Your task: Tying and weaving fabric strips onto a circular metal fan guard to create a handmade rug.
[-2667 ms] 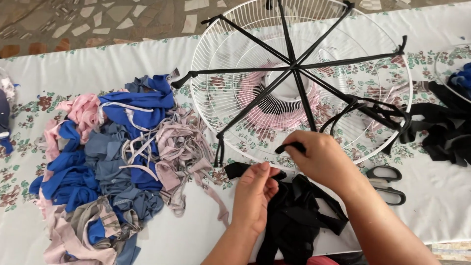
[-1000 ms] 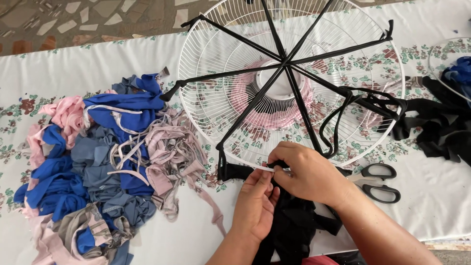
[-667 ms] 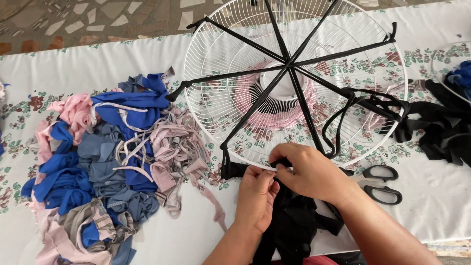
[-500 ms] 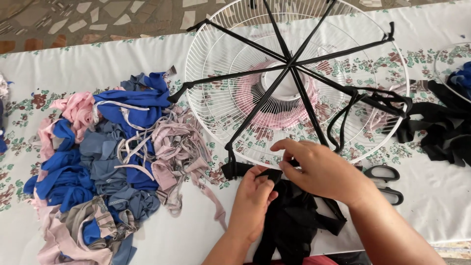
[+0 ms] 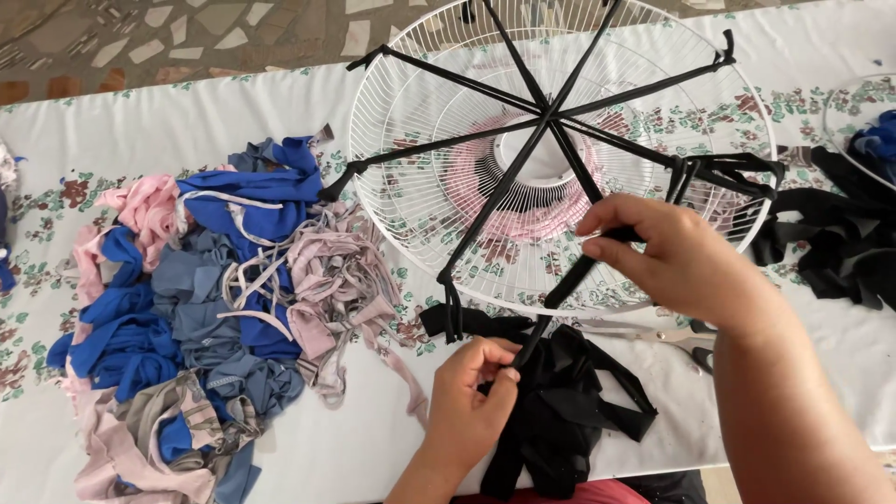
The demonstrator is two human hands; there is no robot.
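A black fabric strip (image 5: 569, 280) is pinched taut between left hand (image 5: 471, 397) and right hand (image 5: 677, 257) (fingers closed) across the white wire fan guard (image 5: 411, 201), kept straight for tying.

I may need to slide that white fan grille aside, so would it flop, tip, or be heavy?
The grille looks like thin open wire, so probably stiff and light. It is broad and shallow, so unlikely to tip. The black strips tied across it would likely drag along.

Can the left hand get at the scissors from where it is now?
Probably not directly: the scissors lie partly under the right hand, and the left hand is pinching a black fabric strip.
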